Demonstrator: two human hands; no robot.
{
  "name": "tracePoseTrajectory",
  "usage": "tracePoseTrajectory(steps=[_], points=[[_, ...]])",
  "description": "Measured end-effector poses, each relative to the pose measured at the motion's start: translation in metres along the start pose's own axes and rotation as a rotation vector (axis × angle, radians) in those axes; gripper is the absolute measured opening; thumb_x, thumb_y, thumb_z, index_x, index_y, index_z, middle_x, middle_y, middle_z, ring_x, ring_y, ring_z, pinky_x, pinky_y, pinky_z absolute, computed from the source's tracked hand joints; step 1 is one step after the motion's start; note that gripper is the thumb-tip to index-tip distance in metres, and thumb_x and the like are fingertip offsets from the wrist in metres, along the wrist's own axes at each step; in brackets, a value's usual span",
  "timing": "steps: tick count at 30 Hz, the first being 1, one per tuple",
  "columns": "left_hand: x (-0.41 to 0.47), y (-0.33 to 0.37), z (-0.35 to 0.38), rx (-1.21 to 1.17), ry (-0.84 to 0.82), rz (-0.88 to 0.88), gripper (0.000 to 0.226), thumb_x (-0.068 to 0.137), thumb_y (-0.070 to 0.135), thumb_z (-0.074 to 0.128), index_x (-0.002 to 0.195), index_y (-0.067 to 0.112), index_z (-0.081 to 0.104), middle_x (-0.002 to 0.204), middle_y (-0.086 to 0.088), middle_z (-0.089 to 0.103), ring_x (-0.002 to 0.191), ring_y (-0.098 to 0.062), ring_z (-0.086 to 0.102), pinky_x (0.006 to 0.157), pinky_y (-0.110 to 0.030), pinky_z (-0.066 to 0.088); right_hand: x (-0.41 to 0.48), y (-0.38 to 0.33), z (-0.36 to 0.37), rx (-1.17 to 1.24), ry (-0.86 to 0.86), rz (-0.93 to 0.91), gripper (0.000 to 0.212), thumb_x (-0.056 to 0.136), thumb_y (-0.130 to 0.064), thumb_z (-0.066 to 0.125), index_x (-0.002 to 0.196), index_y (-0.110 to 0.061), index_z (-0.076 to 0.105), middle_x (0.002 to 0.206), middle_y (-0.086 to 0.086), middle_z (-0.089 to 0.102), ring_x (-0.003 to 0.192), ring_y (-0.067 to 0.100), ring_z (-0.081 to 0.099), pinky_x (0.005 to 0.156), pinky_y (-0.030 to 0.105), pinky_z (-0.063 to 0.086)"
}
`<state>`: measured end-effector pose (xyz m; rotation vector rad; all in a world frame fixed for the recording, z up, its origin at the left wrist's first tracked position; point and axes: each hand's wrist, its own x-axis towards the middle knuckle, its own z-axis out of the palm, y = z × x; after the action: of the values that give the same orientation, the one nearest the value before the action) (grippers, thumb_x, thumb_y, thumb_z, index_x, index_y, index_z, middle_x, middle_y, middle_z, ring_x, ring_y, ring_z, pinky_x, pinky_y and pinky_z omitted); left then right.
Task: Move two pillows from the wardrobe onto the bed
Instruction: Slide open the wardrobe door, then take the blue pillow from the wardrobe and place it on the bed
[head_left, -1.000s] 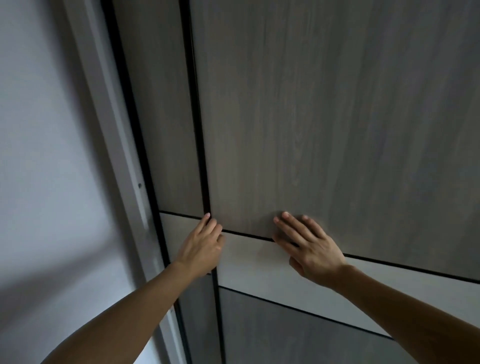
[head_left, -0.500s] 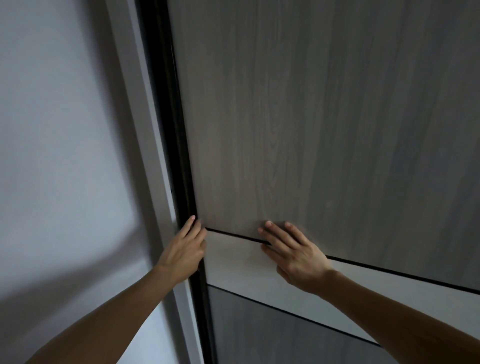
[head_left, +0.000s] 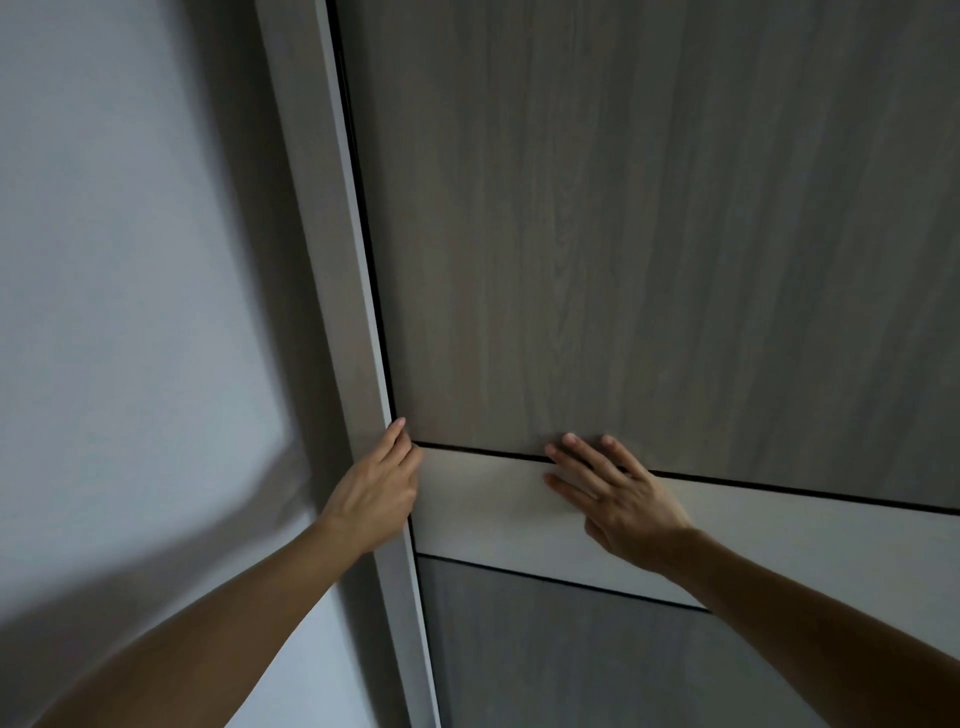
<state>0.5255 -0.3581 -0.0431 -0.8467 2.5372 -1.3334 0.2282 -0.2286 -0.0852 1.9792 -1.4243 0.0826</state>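
No text, label, brand, number or sign can be read anywhere in view. The wood-grain wardrobe door (head_left: 649, 234), its pale band (head_left: 488, 499), the frame (head_left: 337, 260) beside it and the wall (head_left: 104, 260) all show only plain, unmarked surfaces.

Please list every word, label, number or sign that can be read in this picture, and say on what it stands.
There are none. The wardrobe door, its pale band, the frame and the wall are bare, and neither the left hand nor the right hand carries any writing.
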Motion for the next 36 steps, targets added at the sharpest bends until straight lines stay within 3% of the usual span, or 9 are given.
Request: tracePoseTrajectory(steps=[4, 7, 12, 20, 22, 25, 27, 32, 36], points=[[0.004, 0.008, -0.012, -0.059, -0.042, -0.049, 0.022, 0.082, 0.018, 0.053, 0.083, 0.01, 0.074, 0.098, -0.017, 0.062, 0.109, -0.04, 0.051, 0.117, -0.059, 0.01, -0.009, -0.007, -0.009, 0.054, -0.035, 0.037, 0.076, 0.07, -0.027, 0.073, 0.139, -0.018, 0.045, 0.156, 0.014, 0.026, 0.146, 0.031, 0.016, 0.116, 0.055, 0.017], [0.014, 0.027, -0.024, -0.165, -0.084, -0.095, 0.024, 0.082, 0.013, 0.049, 0.094, 0.01, 0.069, 0.1, -0.015, 0.063, 0.104, -0.036, 0.051, 0.115, -0.061, 0.015, -0.04, -0.005, -0.014, 0.131, -0.04, 0.072, 0.062, 0.072, -0.025, 0.071, 0.13, -0.018, 0.053, 0.145, 0.016, 0.045, 0.138, 0.032, 0.036, 0.109, 0.059, 0.032], [0.045, 0.106, -0.07, -0.371, -0.067, 0.001, 0.025, 0.086, 0.017, 0.044, 0.103, 0.013, 0.062, 0.109, -0.009, 0.063, 0.101, -0.03, 0.056, 0.09, -0.039, 0.039, -0.138, 0.024, -0.026, 0.21, -0.041, 0.193, 0.038, 0.073, -0.017, 0.068, 0.11, -0.014, 0.065, 0.115, 0.01, 0.068, 0.104, 0.028, 0.063, 0.087, 0.043, 0.053], [0.112, 0.322, -0.221, -0.572, -0.03, 0.262, 0.027, 0.091, 0.023, 0.041, 0.112, 0.014, 0.056, 0.117, -0.008, 0.06, 0.113, -0.029, 0.054, 0.09, -0.04, 0.041, -0.384, 0.093, -0.066, 0.146, -0.339, 0.495, 0.011, 0.07, -0.022, 0.053, 0.071, -0.019, 0.064, 0.069, 0.0, 0.063, 0.063, 0.022, 0.062, 0.057, 0.03, 0.05], [0.126, 0.377, -0.261, -0.604, -0.014, 0.332, 0.027, 0.092, 0.025, 0.041, 0.113, 0.015, 0.055, 0.119, -0.008, 0.059, 0.115, -0.029, 0.052, 0.093, -0.041, 0.039, -0.446, 0.109, -0.077, 0.106, -0.391, 0.579, 0.003, 0.064, -0.021, 0.062, 0.063, -0.019, 0.061, 0.064, 0.0, 0.062, 0.059, 0.022, 0.062, 0.053, 0.028, 0.051], [0.139, 0.446, -0.315, -0.645, 0.017, 0.419, 0.027, 0.093, 0.023, 0.039, 0.113, 0.014, 0.056, 0.119, -0.009, 0.059, 0.114, -0.029, 0.053, 0.094, -0.041, 0.04, -0.525, 0.127, -0.09, 0.139, -0.516, 0.733, 0.008, 0.062, -0.019, 0.07, 0.066, -0.019, 0.064, 0.067, 0.001, 0.065, 0.064, 0.023, 0.065, 0.056, 0.029, 0.053], [0.15, 0.481, -0.344, -0.67, 0.053, 0.463, 0.028, 0.093, 0.023, 0.038, 0.11, 0.014, 0.057, 0.116, -0.01, 0.061, 0.11, -0.03, 0.055, 0.091, -0.042, 0.043, -0.567, 0.137, -0.096, 0.137, -0.611, 0.794, 0.004, 0.069, -0.021, 0.065, 0.072, -0.019, 0.066, 0.073, 0.001, 0.066, 0.07, 0.023, 0.066, 0.062, 0.031, 0.054], [0.18, 0.548, -0.397, -0.707, 0.081, 0.558, 0.027, 0.09, 0.026, 0.041, 0.108, 0.014, 0.058, 0.114, -0.01, 0.062, 0.108, -0.031, 0.056, 0.088, -0.04, 0.044, -0.647, 0.163, -0.091, 0.149, -0.734, 0.952, 0.027, 0.085, -0.028, 0.046, 0.103, -0.02, 0.064, 0.102, 0.004, 0.065, 0.1, 0.025, 0.06, 0.084, 0.036, 0.046], [0.214, 0.602, -0.416, -0.711, 0.065, 0.635, 0.027, 0.09, 0.029, 0.044, 0.109, 0.015, 0.057, 0.114, -0.009, 0.061, 0.109, -0.03, 0.056, 0.088, -0.04, 0.045, -0.7, 0.171, -0.069, 0.175, -0.765, 1.026, 0.033, 0.087, -0.026, 0.042, 0.112, -0.022, 0.062, 0.11, 0.002, 0.064, 0.107, 0.024, 0.057, 0.091, 0.034, 0.043]])
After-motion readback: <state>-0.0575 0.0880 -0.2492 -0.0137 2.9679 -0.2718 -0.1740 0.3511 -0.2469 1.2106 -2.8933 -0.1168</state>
